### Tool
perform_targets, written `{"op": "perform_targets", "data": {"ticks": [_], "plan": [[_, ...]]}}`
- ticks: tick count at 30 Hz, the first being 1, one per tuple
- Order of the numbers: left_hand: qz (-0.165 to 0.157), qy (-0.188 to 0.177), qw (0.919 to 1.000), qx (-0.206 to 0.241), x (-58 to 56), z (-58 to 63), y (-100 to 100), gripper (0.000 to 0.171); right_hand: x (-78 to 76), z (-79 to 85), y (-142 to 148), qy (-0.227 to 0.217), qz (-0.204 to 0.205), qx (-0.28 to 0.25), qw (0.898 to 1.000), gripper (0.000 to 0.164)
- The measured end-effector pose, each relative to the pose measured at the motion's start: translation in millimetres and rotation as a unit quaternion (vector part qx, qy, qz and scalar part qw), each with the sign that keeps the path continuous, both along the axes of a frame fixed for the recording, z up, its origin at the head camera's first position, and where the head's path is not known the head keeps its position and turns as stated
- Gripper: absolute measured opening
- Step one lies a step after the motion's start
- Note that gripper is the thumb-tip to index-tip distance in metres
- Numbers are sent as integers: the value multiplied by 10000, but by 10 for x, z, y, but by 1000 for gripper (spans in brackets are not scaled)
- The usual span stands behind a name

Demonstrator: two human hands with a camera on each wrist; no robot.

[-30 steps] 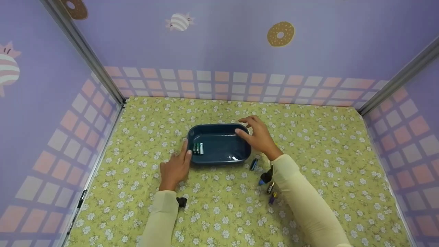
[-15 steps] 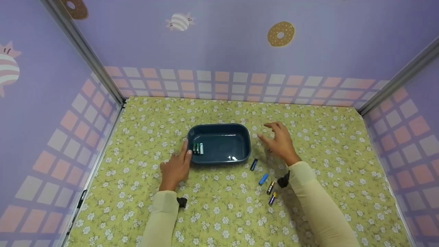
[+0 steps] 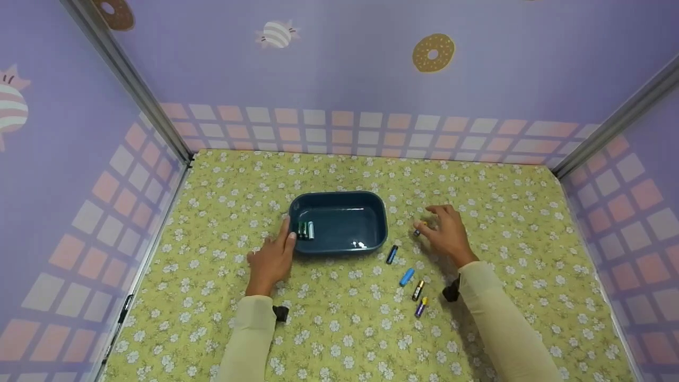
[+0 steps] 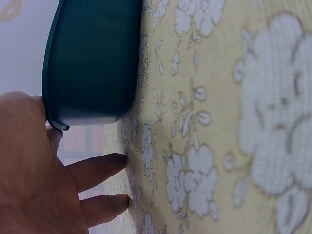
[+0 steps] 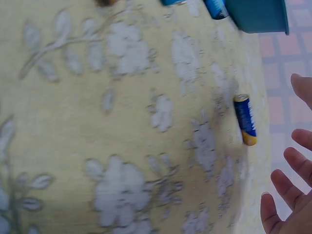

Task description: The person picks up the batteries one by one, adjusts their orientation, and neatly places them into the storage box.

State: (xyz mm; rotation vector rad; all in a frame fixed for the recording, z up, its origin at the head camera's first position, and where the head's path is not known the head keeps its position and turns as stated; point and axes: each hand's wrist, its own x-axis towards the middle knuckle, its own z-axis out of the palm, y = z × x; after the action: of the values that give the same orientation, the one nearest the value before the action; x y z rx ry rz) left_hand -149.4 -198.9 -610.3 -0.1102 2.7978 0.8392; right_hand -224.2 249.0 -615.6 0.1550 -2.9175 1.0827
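Observation:
A dark teal basin [image 3: 339,250] sits mid-table, with several batteries [image 3: 311,231] side by side at its left end. My left hand [image 3: 270,261] holds the basin's left rim; in the left wrist view the rim [image 4: 58,126] lies between thumb and fingers, two other fingers reaching down to the cloth. To the right of the basin, my right hand [image 3: 446,233] hovers with fingers spread over a blue battery with a yellow end [image 5: 245,120]. The right wrist view shows a gap between that battery and the fingers. In the head view the hand partly hides it.
Right of the basin's front corner, a dark blue battery [image 3: 392,254], a light blue one [image 3: 407,277], a black-and-gold one [image 3: 418,290] and a purple-and-yellow one [image 3: 421,307] lie in a slanting row. Flowered yellow cloth [image 3: 339,329] covers the table; purple walls [image 3: 350,63] enclose it.
My right hand has moved from over the basin's right end out to the right and slightly nearer me, over the blue-and-yellow battery. The left hand and basin stay where they were.

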Motion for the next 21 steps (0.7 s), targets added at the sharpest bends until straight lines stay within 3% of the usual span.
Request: {"op": "perform_targets", "data": {"ticks": [10, 21], "plan": [[6, -16, 10000, 1, 19, 9, 4, 64, 69, -138, 16, -302, -186, 123, 9993, 68], [10, -33, 10000, 87, 19, 14, 4, 65, 126, -197, 28, -259, -253, 177, 9992, 65]]}}
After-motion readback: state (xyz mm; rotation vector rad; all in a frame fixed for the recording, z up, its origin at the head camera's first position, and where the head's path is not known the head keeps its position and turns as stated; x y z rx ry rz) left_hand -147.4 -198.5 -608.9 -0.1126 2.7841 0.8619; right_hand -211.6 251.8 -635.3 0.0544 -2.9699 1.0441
